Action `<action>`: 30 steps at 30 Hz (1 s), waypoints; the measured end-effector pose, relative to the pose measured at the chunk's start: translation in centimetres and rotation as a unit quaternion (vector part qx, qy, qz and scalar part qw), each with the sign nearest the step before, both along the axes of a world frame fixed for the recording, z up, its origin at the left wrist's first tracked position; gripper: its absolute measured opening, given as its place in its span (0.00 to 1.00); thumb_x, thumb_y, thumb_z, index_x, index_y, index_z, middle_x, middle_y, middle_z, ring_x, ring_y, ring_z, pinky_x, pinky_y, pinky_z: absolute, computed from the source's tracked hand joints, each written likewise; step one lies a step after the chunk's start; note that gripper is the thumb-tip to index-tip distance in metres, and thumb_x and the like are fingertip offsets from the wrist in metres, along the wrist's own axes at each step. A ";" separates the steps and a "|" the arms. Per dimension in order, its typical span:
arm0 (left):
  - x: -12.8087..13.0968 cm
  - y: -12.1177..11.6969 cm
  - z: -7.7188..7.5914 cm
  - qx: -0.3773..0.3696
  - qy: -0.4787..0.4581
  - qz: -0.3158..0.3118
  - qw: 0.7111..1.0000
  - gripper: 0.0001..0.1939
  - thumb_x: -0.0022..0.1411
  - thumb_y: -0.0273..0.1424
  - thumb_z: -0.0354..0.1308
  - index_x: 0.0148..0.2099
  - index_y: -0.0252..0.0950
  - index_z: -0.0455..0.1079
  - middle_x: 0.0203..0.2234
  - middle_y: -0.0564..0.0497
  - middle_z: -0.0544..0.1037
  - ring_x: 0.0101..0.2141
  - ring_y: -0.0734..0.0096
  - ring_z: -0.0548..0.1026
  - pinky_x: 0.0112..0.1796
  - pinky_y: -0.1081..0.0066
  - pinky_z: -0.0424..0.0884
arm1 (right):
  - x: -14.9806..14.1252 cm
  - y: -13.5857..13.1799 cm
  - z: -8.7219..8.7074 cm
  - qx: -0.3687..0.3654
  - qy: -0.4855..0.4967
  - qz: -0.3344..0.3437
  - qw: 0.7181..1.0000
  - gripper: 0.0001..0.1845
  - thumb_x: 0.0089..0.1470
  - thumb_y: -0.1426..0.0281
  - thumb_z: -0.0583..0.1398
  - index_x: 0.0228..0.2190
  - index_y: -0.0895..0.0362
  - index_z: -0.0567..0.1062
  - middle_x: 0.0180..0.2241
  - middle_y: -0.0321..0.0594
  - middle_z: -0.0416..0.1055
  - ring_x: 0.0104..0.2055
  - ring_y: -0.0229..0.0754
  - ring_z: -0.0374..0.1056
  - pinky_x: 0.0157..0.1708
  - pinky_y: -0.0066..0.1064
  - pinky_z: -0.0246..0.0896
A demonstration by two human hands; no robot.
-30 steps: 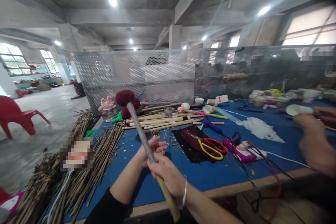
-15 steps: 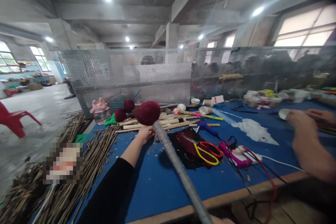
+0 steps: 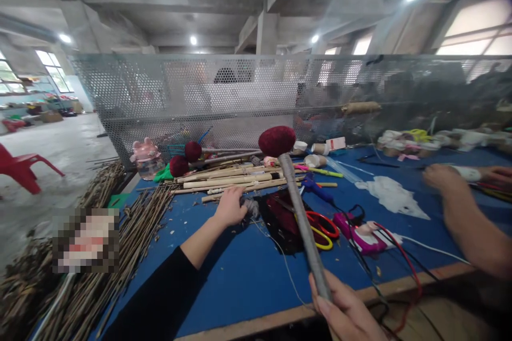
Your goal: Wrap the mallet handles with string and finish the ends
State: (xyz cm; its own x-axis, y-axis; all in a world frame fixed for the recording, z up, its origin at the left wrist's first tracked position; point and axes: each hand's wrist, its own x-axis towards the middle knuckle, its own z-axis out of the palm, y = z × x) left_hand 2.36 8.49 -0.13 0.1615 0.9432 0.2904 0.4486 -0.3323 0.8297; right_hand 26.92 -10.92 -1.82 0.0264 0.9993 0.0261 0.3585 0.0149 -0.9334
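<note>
With the fingers of our right hand (image 3: 347, 309) we hold a grey wrapped stick (image 3: 301, 213), closed around its lower part, just above the near edge of the desk (image 3: 240, 282). The stick leans up and leftward from those fingers, and a dark red knob (image 3: 277, 141) sits at its far end, well apart from our grip. We judge the shaft stiff and fairly light, yet probably top-heavy, so a low hold leaves the knob free to swing; fingers nearer the middle would steady it. The wrapping looks matt and unlikely to slip, though a hard twist might shift it. The knob appears fuzzy and soft outside, so we do best to keep our fingers on the shaft.

The fingers of our left hand (image 3: 231, 208) are bent down beside a grey tangle of thread (image 3: 252, 206); whether they pinch it, we cannot tell. A thin pale strand (image 3: 286, 258) runs from near the tangle towards our right fingers, and it looks easy to snag. Just beyond our left fingers lie pale sticks (image 3: 228, 183), with 2 more dark red knobs (image 3: 193, 152) farther off to their left.
</note>
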 end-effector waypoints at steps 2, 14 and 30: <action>0.7 -0.2 0.1 -0.010 0.038 -0.047 0.998 0.23 0.37 0.17 0.57 0.39 0.39 0.71 0.43 0.45 0.74 0.50 0.53 0.65 0.56 0.60 0.53 | -1.0 1.2 0.7 0.028 0.010 0.024 0.999 0.23 0.48 0.53 0.57 0.39 0.57 0.74 0.33 0.45 0.72 0.36 0.47 0.67 0.38 0.35 0.63; -1.3 -6.2 4.5 -0.198 -0.289 -0.032 0.936 0.21 0.43 0.32 0.65 0.39 0.35 0.63 0.30 0.50 0.74 0.26 0.72 0.72 0.25 0.75 0.65 | -6.7 7.8 5.7 0.092 0.086 0.104 0.987 0.17 0.54 0.62 0.52 0.42 0.59 0.69 0.27 0.39 0.69 0.24 0.37 0.58 0.25 0.28 0.55; -1.8 -14.4 2.2 -0.194 -0.554 0.047 0.808 0.16 0.45 0.32 0.63 0.38 0.34 0.67 0.34 0.48 0.75 0.32 0.71 0.73 0.29 0.74 0.70 | -14.2 6.7 4.4 -0.025 0.164 0.153 0.974 0.18 0.48 0.64 0.52 0.42 0.57 0.66 0.39 0.42 0.71 0.20 0.35 0.67 0.19 0.28 0.60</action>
State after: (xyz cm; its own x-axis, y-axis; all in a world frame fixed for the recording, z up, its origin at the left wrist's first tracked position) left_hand 0.57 -5.93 2.05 -0.0730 0.9910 -0.1126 -0.6323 0.0413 0.7736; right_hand 12.67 -4.23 2.55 -0.2735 0.9617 0.0181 0.0264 0.0263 -0.9993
